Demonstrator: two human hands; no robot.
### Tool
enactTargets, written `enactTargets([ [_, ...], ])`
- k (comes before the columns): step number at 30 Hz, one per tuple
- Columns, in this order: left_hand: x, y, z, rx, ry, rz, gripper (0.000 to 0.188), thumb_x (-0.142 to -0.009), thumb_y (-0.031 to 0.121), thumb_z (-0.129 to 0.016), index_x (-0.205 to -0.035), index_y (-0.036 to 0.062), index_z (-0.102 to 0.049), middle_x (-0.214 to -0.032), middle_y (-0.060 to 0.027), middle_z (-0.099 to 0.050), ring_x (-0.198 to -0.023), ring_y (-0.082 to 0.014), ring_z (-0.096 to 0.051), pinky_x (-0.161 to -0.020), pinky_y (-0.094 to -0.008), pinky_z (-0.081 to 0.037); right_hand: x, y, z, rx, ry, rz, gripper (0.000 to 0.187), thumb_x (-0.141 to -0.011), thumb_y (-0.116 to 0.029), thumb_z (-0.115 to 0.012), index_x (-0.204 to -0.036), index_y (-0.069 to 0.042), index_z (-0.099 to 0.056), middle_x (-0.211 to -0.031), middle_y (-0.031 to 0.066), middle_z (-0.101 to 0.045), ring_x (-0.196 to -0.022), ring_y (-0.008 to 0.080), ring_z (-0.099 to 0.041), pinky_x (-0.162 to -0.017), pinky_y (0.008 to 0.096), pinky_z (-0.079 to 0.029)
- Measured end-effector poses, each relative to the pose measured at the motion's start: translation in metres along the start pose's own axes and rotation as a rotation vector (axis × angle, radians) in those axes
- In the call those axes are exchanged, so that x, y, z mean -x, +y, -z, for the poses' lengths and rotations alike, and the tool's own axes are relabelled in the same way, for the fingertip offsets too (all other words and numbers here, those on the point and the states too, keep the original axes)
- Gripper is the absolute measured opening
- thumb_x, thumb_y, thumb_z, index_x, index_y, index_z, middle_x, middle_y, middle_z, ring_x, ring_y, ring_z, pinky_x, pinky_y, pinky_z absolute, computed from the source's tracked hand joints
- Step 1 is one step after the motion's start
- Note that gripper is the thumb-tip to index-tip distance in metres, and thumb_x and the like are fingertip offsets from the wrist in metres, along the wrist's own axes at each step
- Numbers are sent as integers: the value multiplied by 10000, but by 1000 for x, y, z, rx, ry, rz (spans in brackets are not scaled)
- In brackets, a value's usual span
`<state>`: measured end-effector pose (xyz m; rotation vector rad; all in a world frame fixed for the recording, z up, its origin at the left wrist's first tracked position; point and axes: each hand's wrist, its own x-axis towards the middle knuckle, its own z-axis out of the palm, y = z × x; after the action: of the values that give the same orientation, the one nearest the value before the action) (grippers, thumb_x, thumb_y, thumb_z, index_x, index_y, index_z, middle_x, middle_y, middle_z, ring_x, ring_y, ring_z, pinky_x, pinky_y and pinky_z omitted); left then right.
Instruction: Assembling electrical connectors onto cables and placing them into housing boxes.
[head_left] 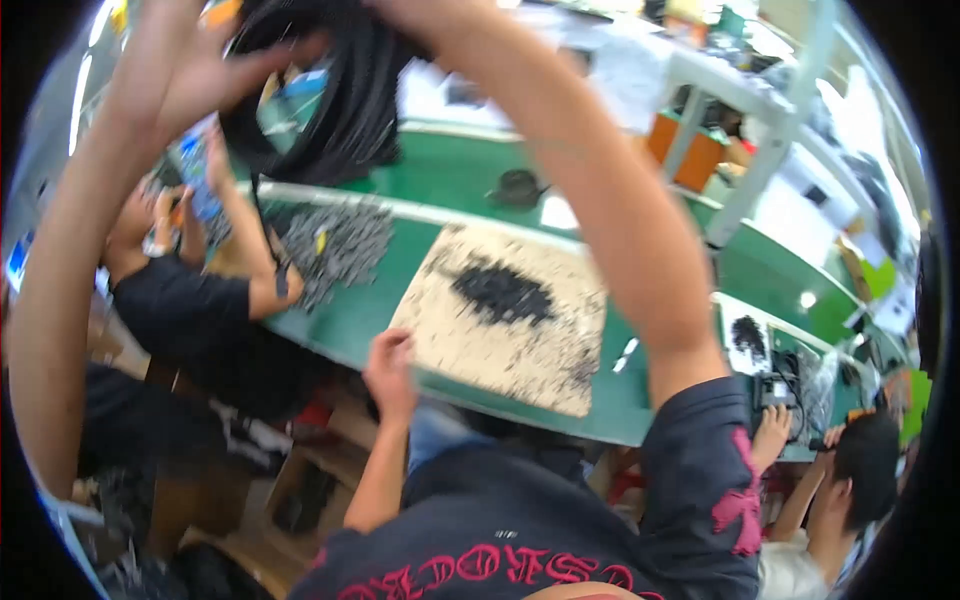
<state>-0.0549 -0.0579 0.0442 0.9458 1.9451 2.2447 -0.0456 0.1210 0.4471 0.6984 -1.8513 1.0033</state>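
Note:
My left hand (390, 372) is by the near left edge of a pale, speckled board (430, 345), its fingers curled in and slightly blurred. Whatever they may hold is hidden. On the board lies a heap of small black pieces (503, 292), with crumbs scattered round it. My right arm is raised across the view. Only the heel of my right hand (408, 14) shows at the top edge, with its fingers out of sight. Close to the camera on the left, another person's raised arm (60, 300) ends in a blurred hand (180, 75) with the thumb spread.
Beneath the board is a green worktable (400, 250). To its left lies a grey pile of small pieces (345, 240), by a seated person in black (180, 305). Thick black coils (350, 110) are at upper left. Another worker (865, 470) sits at right. Cardboard boxes (200, 500) stand below left.

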Motion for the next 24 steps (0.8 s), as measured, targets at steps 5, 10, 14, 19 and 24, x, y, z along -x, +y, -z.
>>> enactTargets([
  [5,-22,63,6,538,-108,-125,570,-932,523,-508,-1119,-16,-526,-1107,-181,-611,-921,-228,-632,-823,-378,-532,44,-30,-36,-204,75,-360,593,-634,-230,-789,-1137,51,-649,-988,171,-704,-844,188,-678,-772,307,-555],
  [10,-16,49,1,540,-238,9,484,-952,437,-532,-1102,-23,-527,-1079,-165,-608,-868,-205,-625,-790,-353,-530,23,-41,-103,-153,-241,-53,695,-633,-283,-822,-1202,57,-611,-1132,199,-665,-1011,268,-659,-919,326,-511],
  [14,-4,13,-4,510,-279,176,409,-953,367,-538,-1086,-19,-560,-1005,-129,-636,-855,-180,-632,-782,-338,-531,11,-31,-111,-177,-307,29,797,-628,-267,-846,-1308,33,-558,-1223,200,-636,-951,267,-692,-852,343,-549],
  [19,9,-27,10,261,-252,141,349,-960,304,-539,-1047,-32,-573,-961,-106,-648,-802,-156,-618,-778,-308,-508,36,22,-7,197,-269,-435,672,-831,-203,-742,-1399,22,-463,-924,115,-721,-752,149,-698,-641,271,-559],
  [24,16,-32,17,280,-174,213,167,-976,102,-497,-1003,-22,-605,-910,-85,-659,-794,-135,-608,-778,-279,-495,24,85,226,1647,101,-521,305,-825,-214,-666,-950,64,-689,-888,270,-696,-786,381,-696,-709,431,-564],
])
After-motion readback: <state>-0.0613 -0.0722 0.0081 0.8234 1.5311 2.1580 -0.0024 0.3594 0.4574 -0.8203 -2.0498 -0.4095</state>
